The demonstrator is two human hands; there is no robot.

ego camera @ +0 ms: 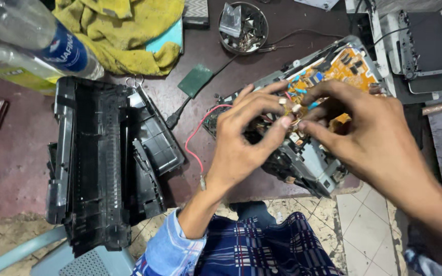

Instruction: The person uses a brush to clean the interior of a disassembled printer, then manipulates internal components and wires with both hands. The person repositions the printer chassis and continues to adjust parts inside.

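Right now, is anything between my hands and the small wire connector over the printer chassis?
Nothing visible. The left hand and right hand already meet at the small connector, fingertips pinching it above the opened printer chassis. The red wire loops off to the left, clear of them.

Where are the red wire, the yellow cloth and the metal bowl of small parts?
red wire (194, 134), head view, middle of its curve.
yellow cloth (129, 36), head view, centre folds.
metal bowl (224, 45), head view, left rim.

Dim even indoor light, soft shadows, wide-angle edge distortion, slight blur
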